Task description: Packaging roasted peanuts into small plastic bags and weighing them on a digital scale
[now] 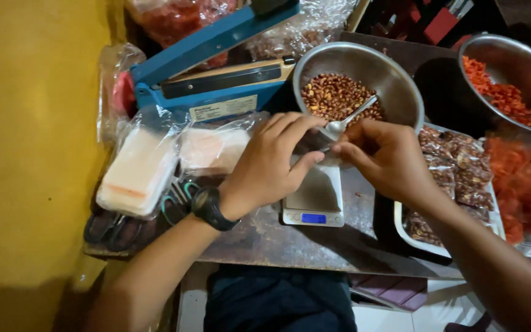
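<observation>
Right hand point(383, 158) grip pinches spoon point(346, 120); left hand point(273, 161) grip closed around a clear bag above scale point(313, 198); filled packets point(456, 163) beside, peanut bowl point(401, 80) beyond.

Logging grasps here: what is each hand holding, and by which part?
The right hand pinches a metal spoon by its handle end, bowl toward the steel bowl of nuts. The left hand curls over the small scale; what it grips is hidden.

Two steel bowls point(401, 80), one digital scale point(313, 206), one spoon point(351, 118).
</observation>
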